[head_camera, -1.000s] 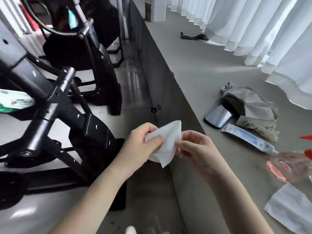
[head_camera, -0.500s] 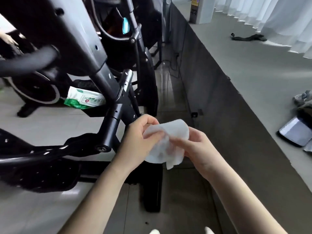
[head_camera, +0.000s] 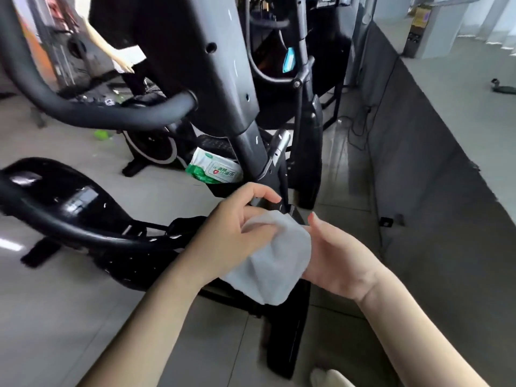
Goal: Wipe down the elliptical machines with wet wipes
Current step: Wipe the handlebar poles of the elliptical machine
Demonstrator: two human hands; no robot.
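Your left hand point(head_camera: 237, 233) is pinching the wet wipe point(head_camera: 276, 261) at its top left edge, fingers curled, index arched above the rest. Your right hand point(head_camera: 335, 261) sits just right of it, palm turned left, thumb straight up and off the wipe. The wipe drapes over the right fingers and hides them, so I can't tell whether they're gripping it. The wipe is bunched at the top and hangs loose below, in the air between your hands, not touching any machine.

The nearest elliptical machine point(head_camera: 195, 65) is directly beyond your hands. Its grey upright column runs down from the top centre to a joint just behind your left fingers. Its curved handlebar point(head_camera: 97, 113) sweeps across the left. The glossy black housing point(head_camera: 69, 196) is lower left, with the base rail passing under your left wrist.

The pack of wet wipes point(head_camera: 215, 170), green and white, rests on a dark part of the machine just left of the column, just beyond your left hand.

A second elliptical point(head_camera: 304, 121) stands farther back and right of the column. A grey raised ledge point(head_camera: 446, 135) runs along the right side. A cable point(head_camera: 360, 129) trails on the floor at its foot.

Far left: another person's hand point(head_camera: 122, 65) with something white, blurred. Bottom edge: light shoe tip point(head_camera: 326, 377).
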